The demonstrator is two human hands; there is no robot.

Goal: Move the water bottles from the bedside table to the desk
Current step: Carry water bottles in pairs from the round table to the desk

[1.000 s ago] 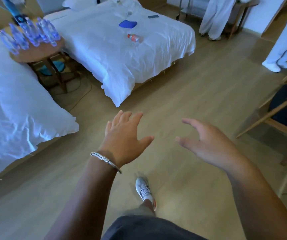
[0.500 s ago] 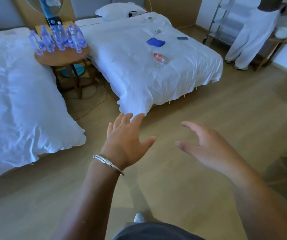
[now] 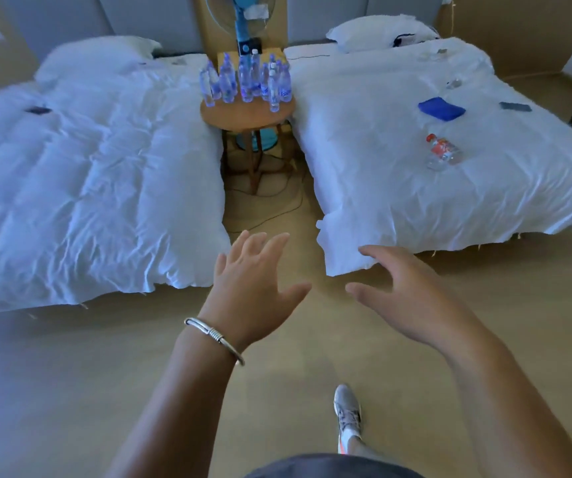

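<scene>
Now facing: bedside table (image 3: pixel 247 113) swung to centre ahead; water bottles (image 3: pixel 246 81) untouched.
Hands: your left hand (image 3: pixel 253 291) and right hand (image 3: pixel 412 298) spread, empty.

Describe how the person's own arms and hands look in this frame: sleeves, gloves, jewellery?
Both forearms are bare, with no sleeves or gloves showing. The left hand has a silver metal bangle with a coiled section at the wrist. The right hand wears nothing visible.

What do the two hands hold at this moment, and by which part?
Nothing. The left hand and right hand are empty, fingers spread, far from the water bottles.
</scene>
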